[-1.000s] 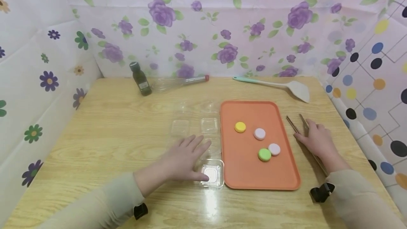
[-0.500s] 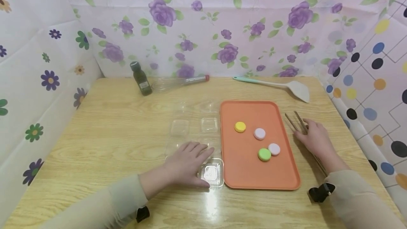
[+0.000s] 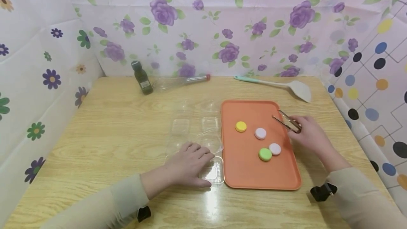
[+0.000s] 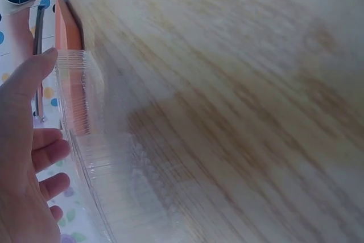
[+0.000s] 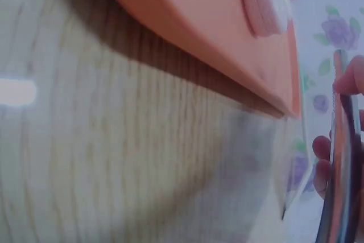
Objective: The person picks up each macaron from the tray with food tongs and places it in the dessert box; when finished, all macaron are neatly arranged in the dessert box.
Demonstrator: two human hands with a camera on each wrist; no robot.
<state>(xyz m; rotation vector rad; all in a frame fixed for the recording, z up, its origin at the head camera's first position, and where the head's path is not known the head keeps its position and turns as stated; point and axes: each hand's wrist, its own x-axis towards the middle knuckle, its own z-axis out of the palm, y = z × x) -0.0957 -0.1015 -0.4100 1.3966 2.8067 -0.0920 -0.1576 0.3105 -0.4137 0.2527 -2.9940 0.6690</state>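
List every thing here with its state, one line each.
Tongs: held, tips apart
Right grip: holding the tongs
Left grip: fingers loose, over the clear container
Clear container: no food visible inside
Orange tray: flat, bearing four macarons
Yellow macaron: on its own
Green macaron: against a lilac one
Bottle: standing, capped
Whisk: lying down
Spatula: lying down

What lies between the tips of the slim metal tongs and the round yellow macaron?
Between tongs and yellow macaron, only bare orange rectangular tray, seen in the head view.
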